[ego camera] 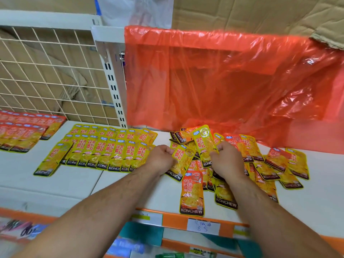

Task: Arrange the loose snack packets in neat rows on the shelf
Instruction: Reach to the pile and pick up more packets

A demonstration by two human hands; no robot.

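2 bare forearms, extended forward. Left hand point(162, 159): fingers curled, pinching tilted packet point(183, 161). Right hand point(228, 162): fingers curled, pinching upright packet point(203, 144).

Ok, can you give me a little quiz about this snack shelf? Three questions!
1. True or false: the left hand holds a packet, and the right hand holds one too.
2. Where do the neat rows lie on the shelf? A) left of the hands B) right of the hands C) behind the bag
3. Fill in: the plastic bag hanging behind the loose pile is ____.

Key: 1 true; 2 A; 3 red.
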